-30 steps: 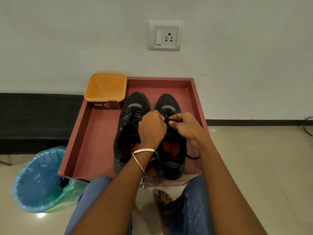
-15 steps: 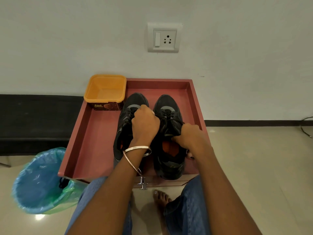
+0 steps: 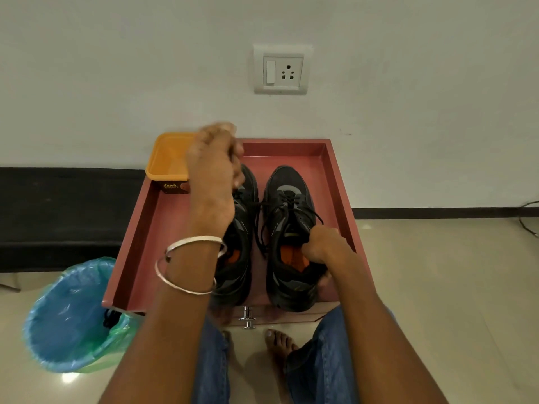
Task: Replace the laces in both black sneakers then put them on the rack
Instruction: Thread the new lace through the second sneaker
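Pulling a thin black lace [image 3: 259, 225] through the right sneaker [image 3: 291, 237], the left hand [image 3: 214, 173] is raised and blurred, its grip closed around what looks like the cord. The right hand [image 3: 322, 246] clamps that shoe's collar. Both matte mesh sneakers sit in the reddish tray [image 3: 341, 182]; the left sneaker [image 3: 240, 252] looks laced, and racking remains.

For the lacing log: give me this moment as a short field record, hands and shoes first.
left hand: raised over the left sneaker, motion-blurred; seems to pull a lace, grip unclear
right hand: grips the right sneaker at its collar
lace: black, loose across the right sneaker
red tray: holds both sneakers
orange tub: tray's far left corner
bin: left of tray, blue liner
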A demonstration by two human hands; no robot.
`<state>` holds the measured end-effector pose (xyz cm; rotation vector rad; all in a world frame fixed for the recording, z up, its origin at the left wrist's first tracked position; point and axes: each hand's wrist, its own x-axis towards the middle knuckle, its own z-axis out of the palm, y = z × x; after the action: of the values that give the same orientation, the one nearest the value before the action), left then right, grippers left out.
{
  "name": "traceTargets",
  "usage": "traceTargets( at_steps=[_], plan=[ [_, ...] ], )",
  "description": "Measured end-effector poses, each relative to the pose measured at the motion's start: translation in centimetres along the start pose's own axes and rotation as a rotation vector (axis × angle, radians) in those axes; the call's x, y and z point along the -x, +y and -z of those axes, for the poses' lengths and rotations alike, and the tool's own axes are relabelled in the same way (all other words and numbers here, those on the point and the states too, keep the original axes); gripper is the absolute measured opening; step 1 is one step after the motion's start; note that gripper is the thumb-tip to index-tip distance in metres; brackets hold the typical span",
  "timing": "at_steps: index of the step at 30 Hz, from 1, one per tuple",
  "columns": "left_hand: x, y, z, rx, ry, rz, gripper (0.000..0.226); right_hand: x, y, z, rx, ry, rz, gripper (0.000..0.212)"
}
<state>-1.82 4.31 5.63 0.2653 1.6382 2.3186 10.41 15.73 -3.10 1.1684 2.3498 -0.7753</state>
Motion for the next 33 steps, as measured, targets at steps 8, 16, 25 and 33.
traceTargets(
  at_steps=[8, 16, 25, 33],
  plan=[
    [0.9, -9.4, 0.1, -1.346, -0.375, -0.097, 0.014, -0.2, 0.1, 0.2, -0.007, -0.022, -0.014, 0.024],
    [0.1, -9.5, 0.3, -1.321, -0.406, 0.102, 0.037, -0.1, 0.2, 0.2, -0.033, -0.024, -0.010, 0.025],
    [-0.9, -6.9, 0.1, -0.591, -0.225, 0.276, 0.034, -0.1, 0.2, 0.1, -0.057, -0.026, -0.005, 0.022],
    [-2.3, 0.0, 2.6, 0.749, -0.011, 0.234, 0.036, 0.2, 0.2, 0.2, -0.089, -0.036, 0.004, 0.005]
  ],
)
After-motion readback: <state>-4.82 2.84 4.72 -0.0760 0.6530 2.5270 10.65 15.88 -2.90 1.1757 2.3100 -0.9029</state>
